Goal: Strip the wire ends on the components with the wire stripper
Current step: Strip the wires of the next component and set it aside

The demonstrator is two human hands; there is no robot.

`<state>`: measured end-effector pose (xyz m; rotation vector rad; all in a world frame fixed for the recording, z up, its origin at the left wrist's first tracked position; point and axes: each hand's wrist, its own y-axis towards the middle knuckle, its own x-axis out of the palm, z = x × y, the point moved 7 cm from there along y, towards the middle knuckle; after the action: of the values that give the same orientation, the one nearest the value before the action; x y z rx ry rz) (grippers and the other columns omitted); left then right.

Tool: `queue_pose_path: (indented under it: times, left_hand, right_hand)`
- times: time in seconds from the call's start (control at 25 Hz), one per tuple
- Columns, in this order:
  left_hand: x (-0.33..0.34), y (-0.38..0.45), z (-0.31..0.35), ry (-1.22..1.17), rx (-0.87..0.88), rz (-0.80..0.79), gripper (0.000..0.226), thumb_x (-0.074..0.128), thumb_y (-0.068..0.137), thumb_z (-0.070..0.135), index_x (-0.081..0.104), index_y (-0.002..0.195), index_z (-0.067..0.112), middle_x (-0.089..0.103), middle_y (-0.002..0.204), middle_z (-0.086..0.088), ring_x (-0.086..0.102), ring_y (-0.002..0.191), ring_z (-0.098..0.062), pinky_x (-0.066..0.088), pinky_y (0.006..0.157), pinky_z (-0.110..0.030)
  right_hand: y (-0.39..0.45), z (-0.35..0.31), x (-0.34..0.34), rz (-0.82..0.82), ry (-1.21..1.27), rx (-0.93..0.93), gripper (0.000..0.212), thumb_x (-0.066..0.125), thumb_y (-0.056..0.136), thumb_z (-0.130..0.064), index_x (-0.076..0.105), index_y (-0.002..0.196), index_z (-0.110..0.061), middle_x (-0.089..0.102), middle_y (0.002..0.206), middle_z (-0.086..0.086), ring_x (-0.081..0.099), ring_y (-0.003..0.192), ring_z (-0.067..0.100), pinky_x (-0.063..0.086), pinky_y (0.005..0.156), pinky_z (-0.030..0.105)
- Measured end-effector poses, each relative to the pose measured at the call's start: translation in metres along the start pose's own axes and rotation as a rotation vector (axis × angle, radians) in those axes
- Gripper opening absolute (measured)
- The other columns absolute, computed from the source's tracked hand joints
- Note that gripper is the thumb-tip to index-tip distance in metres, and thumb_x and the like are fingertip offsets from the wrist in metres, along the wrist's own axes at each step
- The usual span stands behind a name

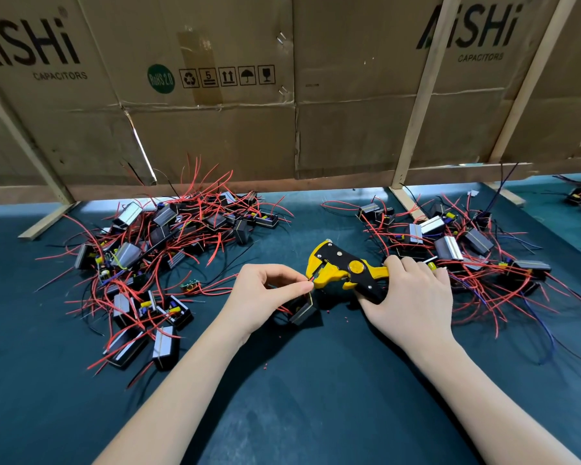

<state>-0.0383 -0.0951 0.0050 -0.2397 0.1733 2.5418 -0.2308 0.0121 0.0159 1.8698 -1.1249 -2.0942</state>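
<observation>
While the right hand [413, 297] curls around the handles of the yellow-and-black wire stripper [346, 271], the left hand [269, 293] pinches a red wire [311, 279] between thumb and forefinger at the tool's mouth, above a black component [302, 310] on the green mat [316, 397].

this looks like a small electronics assembly workshop. a dark green mat covers the surface [282, 397], and two heaps of identical little components with red and black leads lie on it, one heap at the left [155, 250] and one at the right [460, 250]. flattened cardboard cartons [235, 129] printed "aishi capacitors", with rohs and handling marks, form a makeshift screen at the back, propped on bare wooden battens [423, 95]. tiny red insulation scraps [328, 311] dot the mat.
</observation>
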Motion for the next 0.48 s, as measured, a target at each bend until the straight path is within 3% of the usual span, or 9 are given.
queue_pose_path:
  times: [0.48]
  left_hand:
    - [-0.0005, -0.0003, 0.0011, 0.04, -0.015, -0.047, 0.008, 0.072, 0.087, 0.012, 0.078, 0.083, 0.008, 0.075, 0.079, -0.009, 0.065, 0.069, -0.01, 0.052, 0.07, -0.019]
  right_hand:
    - [-0.0007, -0.0005, -0.0016, -0.023, 0.04, 0.001, 0.047, 0.078, 0.062, -0.051, 0.062, 0.08, -0.011, 0.063, 0.072, 0.005, 0.063, 0.072, 0.031, 0.036, 0.072, 0.039]
